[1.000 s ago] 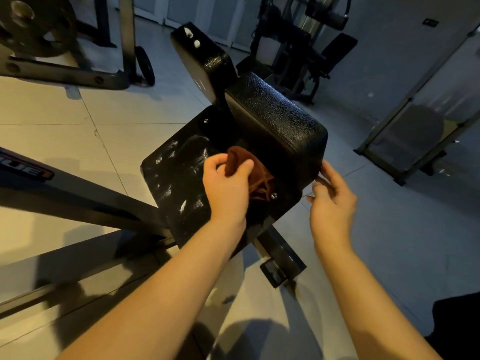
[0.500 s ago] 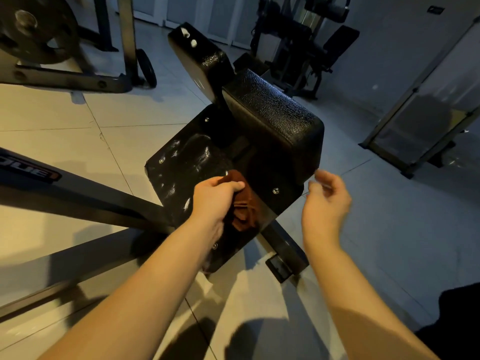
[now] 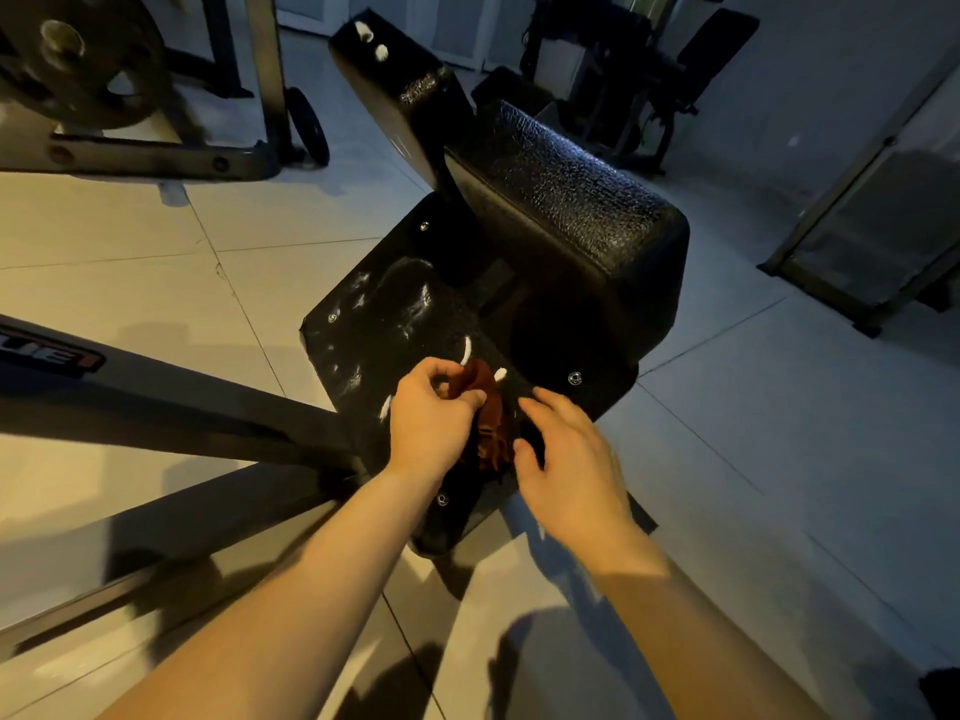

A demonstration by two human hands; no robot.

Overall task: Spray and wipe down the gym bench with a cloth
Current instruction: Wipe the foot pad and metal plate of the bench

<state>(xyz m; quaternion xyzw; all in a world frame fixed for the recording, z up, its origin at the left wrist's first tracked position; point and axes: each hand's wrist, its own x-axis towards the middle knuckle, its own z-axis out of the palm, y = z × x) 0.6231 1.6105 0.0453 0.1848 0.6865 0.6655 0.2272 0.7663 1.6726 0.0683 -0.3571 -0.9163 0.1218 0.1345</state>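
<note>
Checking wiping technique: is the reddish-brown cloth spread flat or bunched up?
Bunched. The reddish-brown cloth hangs in crumpled folds from the left hand, which grips its top; none of it lies flat.

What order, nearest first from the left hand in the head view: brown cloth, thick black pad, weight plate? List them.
1. Brown cloth, gripped in the left hand.
2. Thick black pad, up and to the right.
3. Weight plate, far upper left.

Pale tiled floor, grey wall, weight plate, dim light
</note>
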